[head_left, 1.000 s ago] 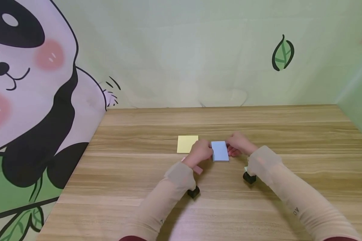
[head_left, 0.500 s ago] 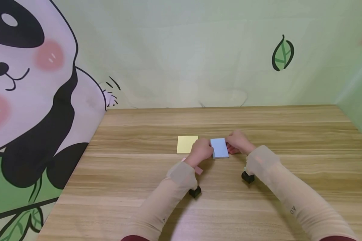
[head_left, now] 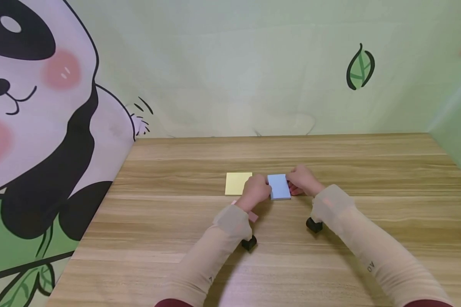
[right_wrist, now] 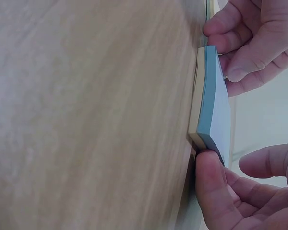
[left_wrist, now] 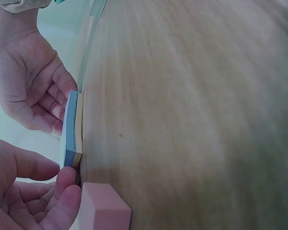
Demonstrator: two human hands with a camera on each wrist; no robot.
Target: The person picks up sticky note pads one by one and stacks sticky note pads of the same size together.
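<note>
A blue sticky-note pad [head_left: 279, 186] lies over a pale orange layer [left_wrist: 78, 124], whose edge shows in both wrist views. At the blue pad's left side, my left hand [head_left: 255, 189] holds the edge with curled fingers. My right hand [head_left: 304, 180] holds the opposite side; in the right wrist view its index fingertip touches the corner, the thumb standing off the top face. Left of the blue pad is a yellow pad [head_left: 236, 183], partly behind my left hand. A pink pad [head_left: 252, 216] is partly covered by my left wrist.
The wooden table [head_left: 169, 213] meets a pale printed backdrop [head_left: 230, 76] at its far edge. A light green piece [left_wrist: 98, 7] lies near my right arm. Black wrist devices [head_left: 249, 243] hang close above the tabletop.
The blue pad has moved a little away from me and slightly left, with both hands staying at its sides. The yellow and pink pads have stayed in place.
</note>
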